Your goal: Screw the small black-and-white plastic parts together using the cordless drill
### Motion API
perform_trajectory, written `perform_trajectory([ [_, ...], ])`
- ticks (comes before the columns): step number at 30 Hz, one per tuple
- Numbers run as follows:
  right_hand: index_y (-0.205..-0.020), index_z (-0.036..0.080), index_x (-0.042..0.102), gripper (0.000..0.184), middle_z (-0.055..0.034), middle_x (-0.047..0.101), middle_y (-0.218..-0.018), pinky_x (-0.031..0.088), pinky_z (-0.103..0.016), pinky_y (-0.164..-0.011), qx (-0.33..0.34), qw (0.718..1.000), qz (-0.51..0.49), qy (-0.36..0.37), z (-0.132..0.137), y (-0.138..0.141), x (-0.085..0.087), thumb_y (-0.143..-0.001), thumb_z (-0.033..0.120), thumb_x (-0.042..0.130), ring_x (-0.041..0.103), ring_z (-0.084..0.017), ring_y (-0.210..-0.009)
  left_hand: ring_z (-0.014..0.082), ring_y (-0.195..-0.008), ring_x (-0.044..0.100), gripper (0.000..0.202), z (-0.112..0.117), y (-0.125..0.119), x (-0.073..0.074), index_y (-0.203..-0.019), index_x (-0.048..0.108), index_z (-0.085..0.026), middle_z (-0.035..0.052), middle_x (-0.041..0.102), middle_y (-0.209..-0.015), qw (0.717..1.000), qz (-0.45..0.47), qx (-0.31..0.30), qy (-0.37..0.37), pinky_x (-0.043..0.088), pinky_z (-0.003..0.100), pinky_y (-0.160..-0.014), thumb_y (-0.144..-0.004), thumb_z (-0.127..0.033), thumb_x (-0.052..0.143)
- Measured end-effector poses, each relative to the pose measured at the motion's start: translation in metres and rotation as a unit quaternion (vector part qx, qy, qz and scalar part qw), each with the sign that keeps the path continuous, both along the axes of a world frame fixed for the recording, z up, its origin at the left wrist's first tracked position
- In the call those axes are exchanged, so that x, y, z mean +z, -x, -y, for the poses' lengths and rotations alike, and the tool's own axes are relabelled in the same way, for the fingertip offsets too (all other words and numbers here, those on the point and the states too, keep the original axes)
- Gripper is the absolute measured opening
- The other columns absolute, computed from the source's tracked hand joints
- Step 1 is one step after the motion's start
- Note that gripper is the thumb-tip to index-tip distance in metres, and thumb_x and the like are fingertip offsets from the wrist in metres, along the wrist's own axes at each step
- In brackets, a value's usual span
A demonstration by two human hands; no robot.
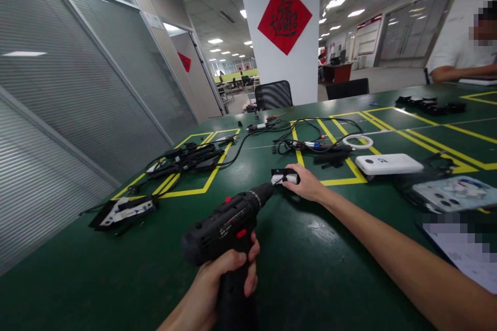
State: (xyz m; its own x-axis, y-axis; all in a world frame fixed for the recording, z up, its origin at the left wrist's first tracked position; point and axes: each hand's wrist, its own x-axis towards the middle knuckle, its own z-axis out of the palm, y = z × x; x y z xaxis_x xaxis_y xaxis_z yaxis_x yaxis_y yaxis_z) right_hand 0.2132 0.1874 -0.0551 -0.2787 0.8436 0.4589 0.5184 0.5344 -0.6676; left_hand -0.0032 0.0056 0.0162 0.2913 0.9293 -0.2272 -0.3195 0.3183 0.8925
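My left hand (229, 274) is wrapped round the handle of a black cordless drill (229, 222) with red buttons. The drill points forward and to the right, and its bit reaches toward a small black-and-white part (285, 178) on the green table. My right hand (305, 182) grips that part from its right side, fingers over the top and thumb in front. Whether the bit tip touches the part I cannot tell. Further left lies a black-and-white bracket-like piece (126, 212) with blue marks.
Bundled black cables (186, 160) lie at left, more cables (306, 145) beyond my right hand. At right are a white power bank (388, 164), a phone in a patterned case (458, 192) and a white tape ring (357, 141). Another person (458, 51) sits at far right.
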Motion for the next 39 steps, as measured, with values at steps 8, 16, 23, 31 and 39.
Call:
perform_trajectory([
  [8,-0.110,0.018,0.050,0.043,-0.0062,0.053,-0.100,0.041,-0.032,-0.085,0.005,1.000,-0.003,-0.015,-0.0039,-0.0006,-0.0048,-0.072,0.033,0.062,0.052,-0.018,-0.090,0.0071,-0.041,0.042,0.020,-0.0024,0.0005,0.0006,-0.093,0.050,-0.014,0.0005,0.046,-0.073,1.000,0.001,-0.001,0.006,0.035,0.028,-0.049,-0.075,-0.015,0.040],
  [16,-0.109,0.018,0.051,0.042,-0.0060,0.053,-0.098,0.042,-0.032,-0.083,0.006,1.000,-0.010,-0.018,-0.0042,0.0002,-0.0052,-0.072,0.033,0.062,0.052,-0.017,-0.089,0.0068,-0.041,0.042,0.022,-0.0021,0.0010,-0.0020,-0.093,0.051,-0.014,0.0019,0.046,-0.076,1.000,0.001,0.006,-0.006,0.036,0.029,-0.048,-0.076,-0.016,0.039],
  [23,-0.109,0.018,0.051,0.042,-0.0061,0.052,-0.099,0.042,-0.032,-0.083,0.006,1.000,-0.011,-0.013,-0.0028,0.0000,-0.0041,-0.072,0.032,0.063,0.052,-0.017,-0.088,0.0073,-0.041,0.042,0.021,-0.0006,0.0034,-0.0048,-0.092,0.051,-0.013,0.0015,0.047,-0.075,1.000,0.005,0.005,-0.002,0.036,0.029,-0.048,-0.076,-0.015,0.038],
  [31,-0.111,0.018,0.051,0.043,-0.0064,0.053,-0.100,0.042,-0.031,-0.083,0.015,1.000,-0.010,-0.005,-0.0046,-0.0019,-0.0032,-0.072,0.033,0.062,0.053,-0.017,-0.089,0.0069,-0.040,0.041,0.022,-0.0022,0.0024,-0.0047,-0.093,0.051,-0.014,0.0016,0.047,-0.075,1.000,0.004,0.002,-0.006,0.035,0.028,-0.048,-0.075,-0.016,0.039],
  [39,-0.110,0.017,0.052,0.042,-0.0065,0.054,-0.101,0.041,-0.031,-0.085,0.018,1.000,-0.003,0.000,-0.0040,-0.0024,-0.0006,-0.072,0.032,0.062,0.053,-0.017,-0.091,0.0073,-0.040,0.042,0.021,-0.0009,0.0029,-0.0033,-0.092,0.052,-0.014,0.0014,0.046,-0.074,1.000,0.001,-0.001,-0.003,0.036,0.029,-0.049,-0.075,-0.016,0.039],
])
